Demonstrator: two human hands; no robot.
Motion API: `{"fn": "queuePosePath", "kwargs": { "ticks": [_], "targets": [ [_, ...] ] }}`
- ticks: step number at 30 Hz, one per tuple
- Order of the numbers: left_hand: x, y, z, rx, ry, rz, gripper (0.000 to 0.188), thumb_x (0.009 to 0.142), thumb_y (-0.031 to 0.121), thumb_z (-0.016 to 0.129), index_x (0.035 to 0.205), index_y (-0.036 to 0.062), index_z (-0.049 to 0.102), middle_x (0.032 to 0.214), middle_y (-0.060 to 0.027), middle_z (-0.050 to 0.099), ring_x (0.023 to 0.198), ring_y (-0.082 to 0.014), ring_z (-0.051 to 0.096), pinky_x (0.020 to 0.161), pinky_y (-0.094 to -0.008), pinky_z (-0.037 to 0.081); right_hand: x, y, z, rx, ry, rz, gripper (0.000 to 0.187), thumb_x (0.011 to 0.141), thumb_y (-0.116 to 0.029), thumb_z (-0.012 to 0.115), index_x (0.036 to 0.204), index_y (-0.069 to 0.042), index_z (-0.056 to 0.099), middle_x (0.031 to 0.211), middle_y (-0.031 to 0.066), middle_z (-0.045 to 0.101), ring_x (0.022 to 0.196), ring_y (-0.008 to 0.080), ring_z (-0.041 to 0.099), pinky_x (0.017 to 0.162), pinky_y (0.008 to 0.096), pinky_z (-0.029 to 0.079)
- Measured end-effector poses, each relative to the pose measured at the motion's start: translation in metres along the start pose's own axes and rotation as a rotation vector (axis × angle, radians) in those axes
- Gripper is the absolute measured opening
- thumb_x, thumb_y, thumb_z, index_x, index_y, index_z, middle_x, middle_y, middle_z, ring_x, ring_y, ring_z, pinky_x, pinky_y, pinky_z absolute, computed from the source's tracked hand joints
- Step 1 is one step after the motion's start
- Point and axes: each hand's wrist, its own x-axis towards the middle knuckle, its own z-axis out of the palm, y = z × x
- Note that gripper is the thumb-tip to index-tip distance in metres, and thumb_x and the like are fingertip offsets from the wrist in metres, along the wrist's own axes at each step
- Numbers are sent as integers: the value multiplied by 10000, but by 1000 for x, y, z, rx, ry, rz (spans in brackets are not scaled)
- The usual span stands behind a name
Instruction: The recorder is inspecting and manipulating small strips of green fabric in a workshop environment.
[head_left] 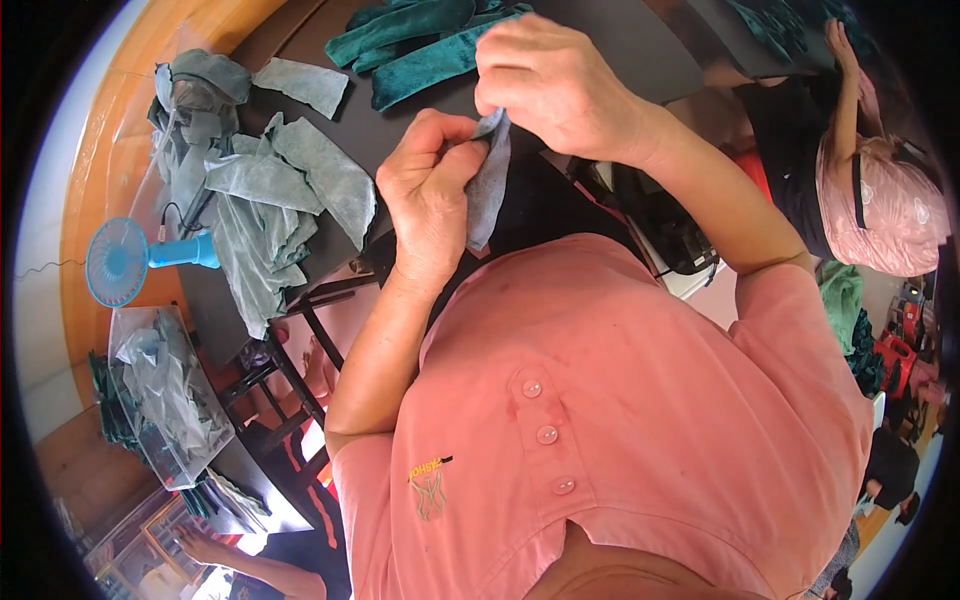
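Between my two hands hangs a grey-blue fabric piece (489, 190), held up in front of my body. My left hand (430, 180) is closed, pinching its upper edge between thumb and fingers. Just above and to the right, my right hand (550, 90) is closed too, its fingertips gripping the top of the same piece. Beyond my hands, dark green velvet strips (430, 65) lie on the dark table (400, 125). Several pale grey-green fabric pieces (325, 175) are spread to the left of my left hand.
A small blue fan (118, 262) stands at the left table edge beside a heap of grey cloth (205, 100). Below it is a clear plastic bin (170, 390) of fabric scraps. A co-worker in a pink top (880, 200) works at the right; another person's arm (235, 560) shows at lower left.
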Motion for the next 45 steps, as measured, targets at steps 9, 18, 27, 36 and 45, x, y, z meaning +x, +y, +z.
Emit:
{"fn": "queuePosePath", "kwargs": {
  "ticks": [9, 18, 27, 36, 45],
  "targets": [
    [3, -19, 7, 199, -50, 233, 87, 800, -23, 603, 885, -12, 591, 730, -89, 618, 638, -165, 574, 621, -316, 486, 1, -16, -7, 34, -65, -91, 106, 672, -140, 623, 675, -98, 526, 711, 13, 526, 643, 192, 538, 487, 304, 437],
    [13, -24, 3, 653, -188, 442, 66, 872, -1, 573, 919, 18, 616, 747, -85, 623, 670, -173, 589, 641, -314, 497, 22, -26, -12, 142, -76, -211, 171, 577, -153, 616, 639, -70, 481, 653, 42, 417, 595, 210, 461, 448, 312, 357],
    [9, 16, 0, -45, -274, 86, 232, 831, -98, 555, 1021, -8, 653, 968, 15, 644, 868, -62, 539, 787, -229, 467, 52, -1, -25, -14, 84, -329, 106, 680, -110, 624, 718, -72, 533, 591, 27, 428, 516, 190, 485, 401, 299, 339],
    [0, -2, 4, -20, -29, -3, 530, 754, -142, 453, 1232, 25, 613, 1003, -6, 562, 857, -89, 497, 781, -211, 434, 54, -16, -30, -150, 344, 38, 206, 638, -98, 677, 796, -66, 549, 703, 106, 490, 592, 287, 529, 492, 345, 440],
    [2, 6, 3, -18, 85, 112, 400, 768, -141, 469, 1089, -5, 666, 934, -25, 584, 848, -100, 520, 751, -205, 419, -16, -61, 25, 628, 282, 794, 242, 865, -222, 666, 791, -7, 583, 692, 141, 619, 590, 263, 605, 540, 357, 450]
  ]
}}
